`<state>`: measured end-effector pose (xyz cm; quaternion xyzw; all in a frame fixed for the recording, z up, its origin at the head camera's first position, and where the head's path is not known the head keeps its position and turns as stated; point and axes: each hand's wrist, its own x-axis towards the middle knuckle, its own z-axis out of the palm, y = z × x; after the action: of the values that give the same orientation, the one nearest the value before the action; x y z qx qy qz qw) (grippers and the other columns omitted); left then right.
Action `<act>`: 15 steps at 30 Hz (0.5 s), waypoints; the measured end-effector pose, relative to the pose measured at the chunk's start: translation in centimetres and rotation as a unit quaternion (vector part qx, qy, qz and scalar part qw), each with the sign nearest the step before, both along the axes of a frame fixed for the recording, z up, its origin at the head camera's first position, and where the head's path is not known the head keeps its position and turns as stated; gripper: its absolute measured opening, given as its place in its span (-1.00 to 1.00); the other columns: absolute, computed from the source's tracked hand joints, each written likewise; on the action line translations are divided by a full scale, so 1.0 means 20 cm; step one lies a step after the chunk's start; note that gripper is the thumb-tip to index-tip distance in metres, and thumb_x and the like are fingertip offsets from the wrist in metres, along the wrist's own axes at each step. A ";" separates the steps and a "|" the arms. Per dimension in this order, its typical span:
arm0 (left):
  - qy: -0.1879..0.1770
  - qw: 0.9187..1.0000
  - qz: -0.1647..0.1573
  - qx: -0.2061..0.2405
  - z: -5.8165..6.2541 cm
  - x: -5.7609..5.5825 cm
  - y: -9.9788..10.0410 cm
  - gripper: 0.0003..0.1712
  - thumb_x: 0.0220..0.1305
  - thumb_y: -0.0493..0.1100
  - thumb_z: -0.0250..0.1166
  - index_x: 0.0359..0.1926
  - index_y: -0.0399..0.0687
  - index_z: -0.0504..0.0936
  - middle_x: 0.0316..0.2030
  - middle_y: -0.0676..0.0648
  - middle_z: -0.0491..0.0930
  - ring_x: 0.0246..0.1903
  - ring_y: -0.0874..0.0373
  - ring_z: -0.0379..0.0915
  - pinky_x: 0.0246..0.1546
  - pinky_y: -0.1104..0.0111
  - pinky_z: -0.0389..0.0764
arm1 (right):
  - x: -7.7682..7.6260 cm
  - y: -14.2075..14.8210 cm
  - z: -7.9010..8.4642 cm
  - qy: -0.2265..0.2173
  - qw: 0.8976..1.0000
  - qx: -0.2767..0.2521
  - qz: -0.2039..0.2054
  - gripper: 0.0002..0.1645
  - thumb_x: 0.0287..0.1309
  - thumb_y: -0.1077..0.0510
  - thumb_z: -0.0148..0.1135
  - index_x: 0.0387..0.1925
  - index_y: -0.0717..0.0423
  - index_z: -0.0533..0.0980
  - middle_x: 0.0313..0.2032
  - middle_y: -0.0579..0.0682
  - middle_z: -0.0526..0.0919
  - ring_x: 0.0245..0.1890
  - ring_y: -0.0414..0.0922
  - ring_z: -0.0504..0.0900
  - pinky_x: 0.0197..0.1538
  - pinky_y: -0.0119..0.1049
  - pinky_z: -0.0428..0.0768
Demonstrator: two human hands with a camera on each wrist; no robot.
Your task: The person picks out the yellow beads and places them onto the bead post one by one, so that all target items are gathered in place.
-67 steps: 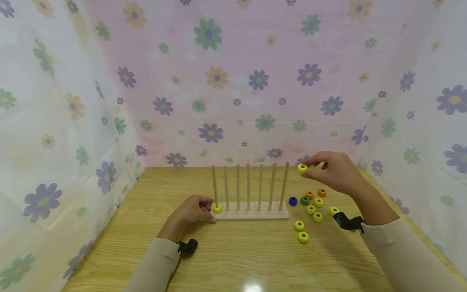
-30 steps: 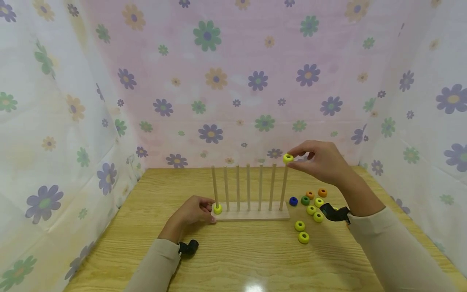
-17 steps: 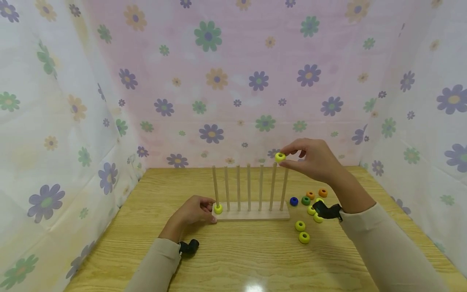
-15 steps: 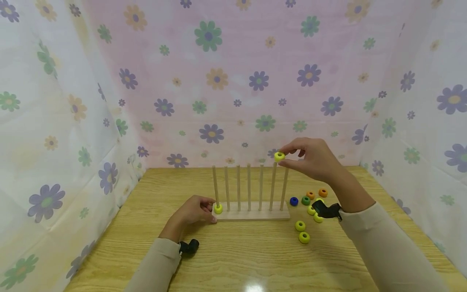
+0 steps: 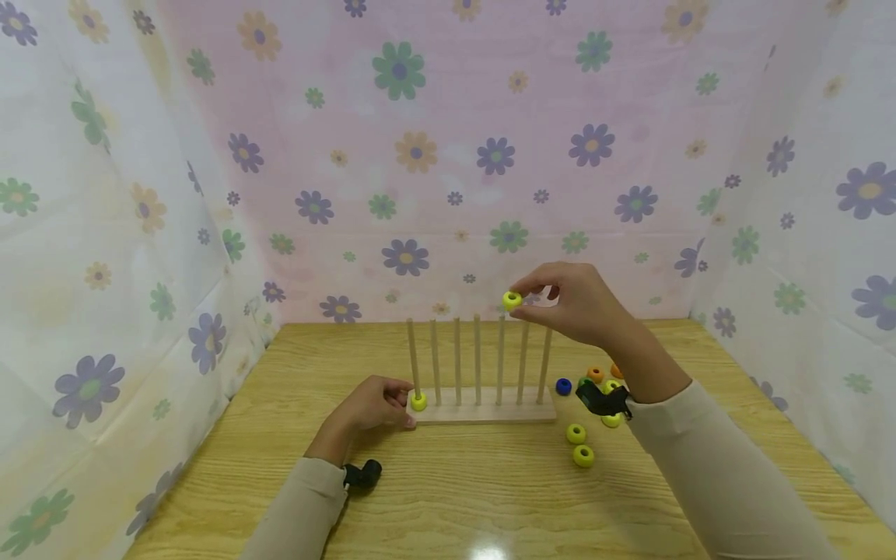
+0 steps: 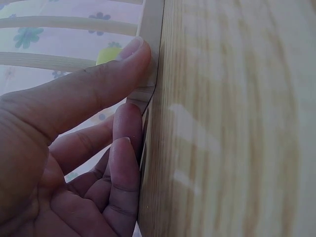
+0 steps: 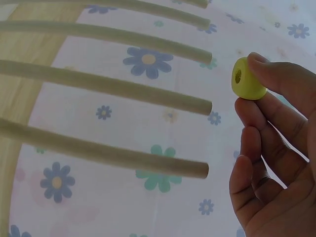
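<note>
A wooden peg stand with several upright dowels stands on the table. My left hand grips the left end of its base; in the left wrist view the thumb lies along the base's edge. One yellow bead sits at the bottom of the leftmost dowel. Up above the dowels, my right hand pinches another yellow bead between thumb and fingers. That bead is near the top of the third dowel from the right. In the right wrist view the held bead is apart from the dowel tips, its hole facing them.
Loose beads lie right of the stand: a blue bead, an orange bead, a partly hidden green bead and several yellow ones, two nearer the front. The right forearm and its black wrist camera cover some. Floral cloth surrounds the table.
My right hand has carried the yellow bead leftward and slightly up, from right of the stand, past the two rightmost dowels. The left hand has stayed on the base.
</note>
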<state>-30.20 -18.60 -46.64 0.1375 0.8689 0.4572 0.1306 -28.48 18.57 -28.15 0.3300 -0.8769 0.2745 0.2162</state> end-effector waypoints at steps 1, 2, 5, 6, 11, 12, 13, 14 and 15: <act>0.000 1.000 0.001 -0.001 0.00 0.00 0.00 -0.17 -0.02 -0.20 0.68 0.32 -0.18 0.60 -0.13 -0.10 0.65 -0.22 0.12 0.57 -0.14 0.27 0.64 | 0.00 -0.01 0.00 0.000 1.000 0.000 0.002 -0.68 0.11 0.01 0.60 -0.07 -0.13 0.77 -0.18 -0.26 0.77 -0.21 -0.23 0.59 -0.14 -0.22 0.60; 0.000 1.000 0.001 -0.001 0.00 0.00 0.00 -0.17 -0.02 -0.20 0.68 0.32 -0.18 0.60 -0.13 -0.09 0.64 -0.22 0.12 0.57 -0.14 0.27 0.64 | 0.00 -0.02 0.00 0.000 1.000 -0.001 0.003 -0.67 0.11 0.00 0.60 -0.07 -0.13 0.77 -0.18 -0.26 0.77 -0.21 -0.23 0.59 -0.14 -0.23 0.60; 0.002 1.000 0.001 -0.002 -0.01 0.00 0.00 -0.17 -0.02 -0.20 0.69 0.32 -0.17 0.60 -0.13 -0.09 0.64 -0.22 0.12 0.58 -0.14 0.27 0.64 | -0.01 -0.05 0.00 -0.005 1.000 -0.010 0.007 -0.67 0.10 0.00 0.60 -0.07 -0.12 0.77 -0.18 -0.25 0.77 -0.21 -0.23 0.60 -0.14 -0.23 0.61; 0.003 1.000 -0.001 -0.002 -0.01 0.00 0.00 -0.18 -0.02 -0.20 0.68 0.31 -0.18 0.60 -0.13 -0.10 0.65 -0.22 0.12 0.58 -0.14 0.27 0.65 | -0.02 -0.06 0.00 -0.007 1.000 -0.013 0.008 -0.67 0.11 0.00 0.60 -0.07 -0.12 0.77 -0.18 -0.24 0.77 -0.21 -0.23 0.60 -0.14 -0.23 0.62; 0.006 1.000 -0.006 -0.001 0.00 0.00 0.00 -0.19 0.00 -0.21 0.68 0.31 -0.20 0.60 -0.13 -0.11 0.65 -0.23 0.13 0.58 -0.15 0.27 0.65 | -0.02 -0.11 0.00 -0.014 0.999 -0.023 0.019 -0.68 0.12 -0.01 0.59 -0.07 -0.11 0.77 -0.15 -0.19 0.78 -0.19 -0.21 0.60 -0.13 -0.18 0.64; 0.005 1.000 -0.006 -0.001 0.00 0.00 0.00 -0.19 0.00 -0.21 0.68 0.31 -0.20 0.60 -0.13 -0.11 0.65 -0.23 0.13 0.57 -0.15 0.27 0.64 | -0.02 -0.12 0.00 -0.016 0.999 -0.024 0.021 -0.68 0.13 -0.01 0.59 -0.06 -0.12 0.77 -0.14 -0.18 0.78 -0.18 -0.20 0.60 -0.12 -0.16 0.64; 0.004 1.000 -0.005 0.000 0.00 0.00 0.00 -0.19 0.00 -0.21 0.68 0.32 -0.20 0.60 -0.13 -0.11 0.65 -0.23 0.12 0.57 -0.15 0.27 0.64 | -0.02 -0.12 0.00 -0.019 0.999 -0.024 0.022 -0.68 0.13 -0.02 0.58 -0.05 -0.13 0.77 -0.14 -0.19 0.78 -0.17 -0.19 0.60 -0.12 -0.16 0.64; 0.004 1.000 -0.005 0.000 0.00 0.00 0.00 -0.18 -0.01 -0.22 0.68 0.32 -0.20 0.60 -0.14 -0.11 0.64 -0.23 0.12 0.56 -0.15 0.27 0.63 | -0.03 -0.13 0.00 -0.022 0.999 -0.024 0.023 -0.68 0.14 -0.02 0.58 -0.05 -0.14 0.77 -0.13 -0.20 0.77 -0.17 -0.20 0.60 -0.11 -0.16 0.64; 0.003 1.000 -0.004 0.000 0.00 0.00 0.00 -0.18 -0.01 -0.22 0.68 0.32 -0.20 0.60 -0.14 -0.11 0.64 -0.23 0.12 0.56 -0.15 0.26 0.63 | -0.03 -0.14 0.00 -0.026 0.999 -0.026 0.026 -0.67 0.14 -0.02 0.58 -0.05 -0.14 0.77 -0.14 -0.20 0.77 -0.16 -0.20 0.60 -0.11 -0.15 0.64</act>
<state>-30.13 -18.63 -46.60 0.1423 0.8688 0.4562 0.1295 -29.04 15.68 -28.25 0.3393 -0.8661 0.3113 0.1946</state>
